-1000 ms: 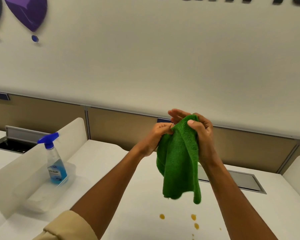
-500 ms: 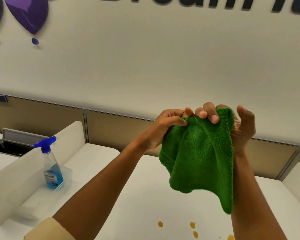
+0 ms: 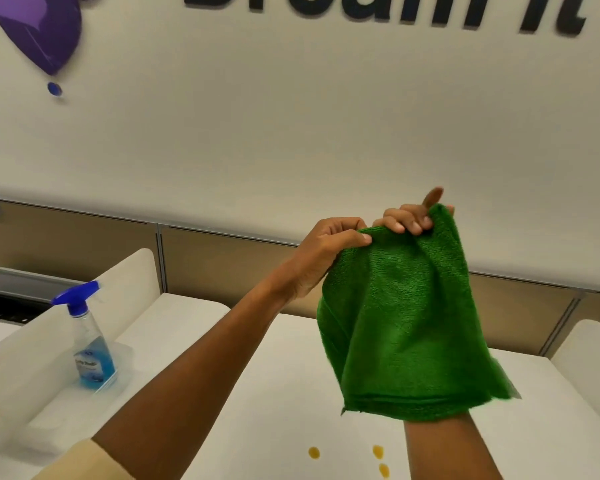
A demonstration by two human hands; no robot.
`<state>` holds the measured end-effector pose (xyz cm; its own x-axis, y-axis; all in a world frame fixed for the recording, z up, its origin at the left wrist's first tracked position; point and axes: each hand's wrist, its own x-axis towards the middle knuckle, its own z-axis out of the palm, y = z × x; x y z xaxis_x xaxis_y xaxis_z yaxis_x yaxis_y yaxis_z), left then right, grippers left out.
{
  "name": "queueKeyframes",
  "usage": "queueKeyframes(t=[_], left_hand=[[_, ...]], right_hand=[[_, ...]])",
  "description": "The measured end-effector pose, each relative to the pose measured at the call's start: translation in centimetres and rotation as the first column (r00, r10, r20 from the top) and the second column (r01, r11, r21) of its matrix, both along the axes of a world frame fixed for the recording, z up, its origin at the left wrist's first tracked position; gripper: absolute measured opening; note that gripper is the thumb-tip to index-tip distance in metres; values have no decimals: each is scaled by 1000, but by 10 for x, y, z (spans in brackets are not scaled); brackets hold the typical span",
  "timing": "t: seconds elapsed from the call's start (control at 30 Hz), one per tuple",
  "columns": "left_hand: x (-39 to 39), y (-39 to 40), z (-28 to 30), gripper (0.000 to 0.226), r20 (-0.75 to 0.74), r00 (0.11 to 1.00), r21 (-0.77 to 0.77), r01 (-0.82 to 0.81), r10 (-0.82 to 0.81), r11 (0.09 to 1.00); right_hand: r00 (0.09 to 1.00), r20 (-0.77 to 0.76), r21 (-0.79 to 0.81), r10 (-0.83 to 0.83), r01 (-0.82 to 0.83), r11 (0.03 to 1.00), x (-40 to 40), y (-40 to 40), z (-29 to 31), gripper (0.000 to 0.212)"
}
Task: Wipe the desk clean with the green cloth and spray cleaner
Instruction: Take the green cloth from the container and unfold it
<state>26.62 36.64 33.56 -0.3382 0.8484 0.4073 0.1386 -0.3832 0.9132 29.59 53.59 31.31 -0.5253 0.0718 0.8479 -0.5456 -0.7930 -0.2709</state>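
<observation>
While both hands, left hand (image 3: 321,252) and right hand (image 3: 411,220), pinch the green cloth (image 3: 402,323) by its top edge above the tabletop (image 3: 274,393), fold it flat before wiping the yellow spots (image 3: 378,452); the right grip seems partly hidden.

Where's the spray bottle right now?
In the head view, the spray bottle stands at far left in a clear tray on the white desk, beside a white divider, untouched by either hand.
</observation>
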Motion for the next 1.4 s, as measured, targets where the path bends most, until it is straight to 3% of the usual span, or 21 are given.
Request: queueKeyframes(t=[0.03, 0.07, 0.13, 0.23, 0.33, 0.4, 0.53, 0.6, 0.7, 0.97, 1.13, 1.3, 1.4], left_hand=[[-2, 2, -4, 18, 2, 1000, -2, -13, 13, 1000], [-3, 2, -6, 18, 2, 1000, -12, -30, 30, 999], [-8, 3, -11, 20, 2, 998, -31, -56, 56, 998], [-15, 5, -20, 21, 3, 997, -57, -74, 74, 996], [-23, 7, -31, 18, -10, 996, -78, -88, 87, 993], [-28, 6, -38, 13, -10, 996, -93, -88, 88, 992], [-37, 6, -52, 26, 32, 998, -107, -56, 60, 993], [-42, 5, -56, 18, 32, 997, -117, -59, 63, 991], [-47, 0, -59, 6, 15, 998, -146, -60, 63, 987], [-74, -21, -84, 15, -52, 994, -211, -105, 96, 972], [-103, -48, -108, 22, -78, 972, -261, -236, 223, 936], [-142, -95, -139, 48, -118, 901, -315, -433, 418, 844], [-167, -129, -161, 44, -153, 839, -335, -541, 522, 771]], right_hand=[[999, 17, -4, 37, -37, 999, 2, -20, 3, 58], [999, 32, -23, 25, -24, 999, 6, -26, 11, 51], [996, 72, -19, 45, -43, 999, 16, -25, -1, 54], [979, 200, -118, -41, 65, 991, 20, -32, -11, 60], [931, 329, -106, -157, 201, 974, 26, -34, -16, 65], [917, 346, -63, -198, 234, 970, 26, -36, -17, 64], [915, 343, 52, -214, 208, 977, 22, -42, -16, 61], [913, 341, 52, -223, 218, 974, 20, -44, -18, 58], [866, 395, 87, -307, 298, 951, 18, -48, -21, 50], [787, 472, 181, -396, 354, 918, 2, -56, -29, 49], [798, 486, 163, -358, 320, 933, -11, -56, -32, 54], [828, 475, 121, -298, 274, 954, -24, -58, -38, 56], [845, 481, 80, -233, 222, 972, -31, -59, -44, 55]])
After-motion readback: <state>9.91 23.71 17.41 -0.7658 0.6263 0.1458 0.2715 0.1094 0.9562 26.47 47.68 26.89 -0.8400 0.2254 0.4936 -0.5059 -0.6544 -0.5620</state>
